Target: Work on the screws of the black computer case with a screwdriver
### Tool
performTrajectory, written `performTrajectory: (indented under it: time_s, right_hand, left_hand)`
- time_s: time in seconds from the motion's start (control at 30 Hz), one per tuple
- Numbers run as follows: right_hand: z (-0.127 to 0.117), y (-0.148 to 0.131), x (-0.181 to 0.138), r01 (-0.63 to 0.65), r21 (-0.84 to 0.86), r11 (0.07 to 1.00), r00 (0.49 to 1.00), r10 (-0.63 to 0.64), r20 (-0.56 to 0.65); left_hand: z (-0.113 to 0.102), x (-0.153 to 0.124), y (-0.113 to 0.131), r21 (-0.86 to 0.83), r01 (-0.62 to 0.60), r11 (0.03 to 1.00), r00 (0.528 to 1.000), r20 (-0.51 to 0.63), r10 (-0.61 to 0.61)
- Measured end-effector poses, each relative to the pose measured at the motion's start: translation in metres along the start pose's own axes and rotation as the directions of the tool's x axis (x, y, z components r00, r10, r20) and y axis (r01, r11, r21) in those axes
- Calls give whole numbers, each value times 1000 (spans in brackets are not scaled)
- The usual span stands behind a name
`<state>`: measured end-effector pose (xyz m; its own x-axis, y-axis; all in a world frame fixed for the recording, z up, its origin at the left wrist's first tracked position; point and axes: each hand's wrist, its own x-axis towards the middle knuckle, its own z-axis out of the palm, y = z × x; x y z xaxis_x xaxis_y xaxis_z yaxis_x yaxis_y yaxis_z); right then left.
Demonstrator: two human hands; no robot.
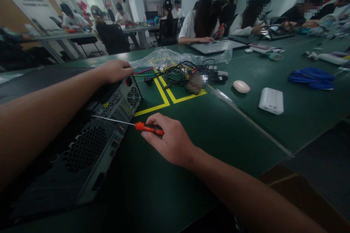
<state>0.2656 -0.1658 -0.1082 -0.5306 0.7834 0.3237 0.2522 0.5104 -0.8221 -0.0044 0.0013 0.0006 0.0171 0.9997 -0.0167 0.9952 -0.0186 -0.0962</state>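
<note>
A black and grey desktop computer case point(93, 174) lies at the left of the table, its back panel with vents and ports turned toward me. My left hand point(116, 71) rests on the case's far upper edge, with its fingers bent over the corner. In my right hand point(173, 136) is a screwdriver point(149, 127) with an orange and black handle, held between thumb and fingers. Its long thin shaft points left, and the tip is at the back panel, just above the honeycomb vent point(86, 149). Whether the tip sits in a screw I cannot tell.
Beyond the case are a tangle of cables point(180, 74), clear plastic sheeting point(175, 56) and yellow tape lines point(153, 110). A pinkish oval object point(241, 86), a white box-like device point(271, 100) and a blue bundle point(311, 78) lie rightward. Several people work at tables behind.
</note>
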Motion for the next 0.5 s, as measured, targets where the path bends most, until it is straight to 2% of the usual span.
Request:
performTrajectory:
  time_s: [0.5]
  right_hand:
    - [1,-1,-1,-63,-26,998,998,64,29]
  left_hand:
    - [-1,1,0,14,-31,999,999,16,31]
